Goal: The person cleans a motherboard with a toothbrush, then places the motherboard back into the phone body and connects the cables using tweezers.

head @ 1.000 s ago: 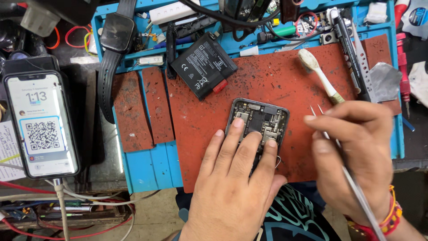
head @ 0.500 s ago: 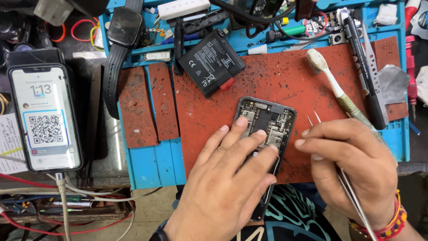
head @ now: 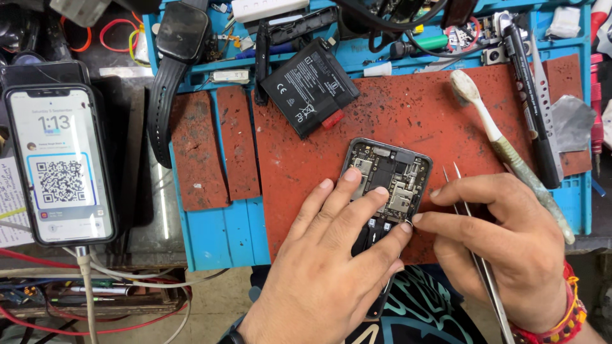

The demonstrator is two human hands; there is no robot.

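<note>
Red mat (head: 395,114) on the surface: opened phone (head: 390,175) sits mid-mat, back off, battery (head: 310,85) already out beside it. My left hand (head: 331,267) presses it flat; right hand (head: 510,242) pinches tweezers (head: 475,255). Looks mid-teardown, board untouched.

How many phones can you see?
2: an opened phone on the red mat under the left hand, and a lit phone at far left. More may be hidden.
</note>
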